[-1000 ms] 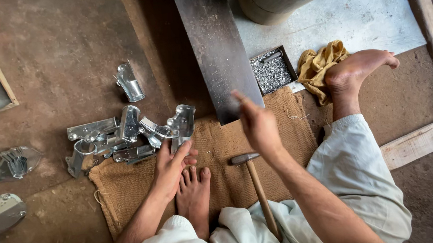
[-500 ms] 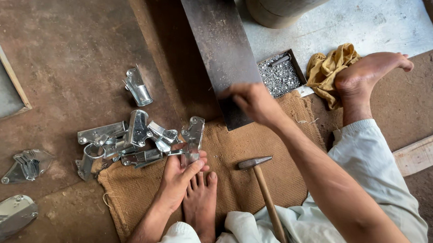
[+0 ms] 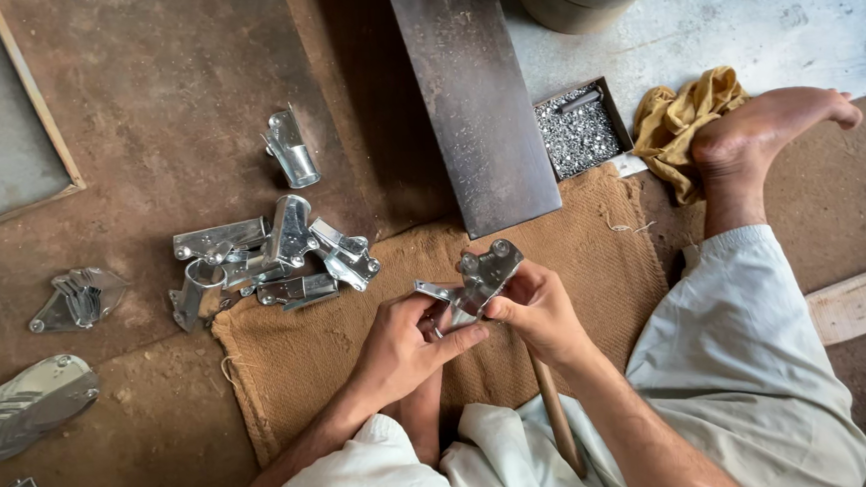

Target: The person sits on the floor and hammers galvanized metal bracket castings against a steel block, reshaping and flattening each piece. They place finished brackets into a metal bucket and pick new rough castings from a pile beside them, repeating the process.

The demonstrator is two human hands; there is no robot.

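1. Floor (image 3: 173, 79) of brown dirt fills the left side; a pale slab (image 3: 760, 23) lies at top right.
2. Sacking (image 3: 576, 285) is spread on the floor under both hands, and the person's foot (image 3: 757, 138) rests at its right edge.
3. A dark steel bar (image 3: 474, 101) runs from the top edge down to the sacking, ending just above the hands.
4. A yellow rag (image 3: 681, 118) lies bunched against the foot, right of a small tray (image 3: 582, 134) of tiny metal bits that sits beside the bar.
5. A heap of shiny metal parts (image 3: 274, 258) lies at the sacking's top-left corner; one more part (image 3: 290, 150) stands apart above it, and flat pieces (image 3: 76, 300) lie further left.
6. A wooden handle (image 3: 554, 412) shows below the right wrist; its head is hidden.
7. The left hand (image 3: 400, 351) and right hand (image 3: 537, 312) meet over the middle of the sacking, fingers closed on one bracket (image 3: 480, 276), held between them above the cloth, left thumb and fingers pinching its lower end, right fingers curled round its upper end.
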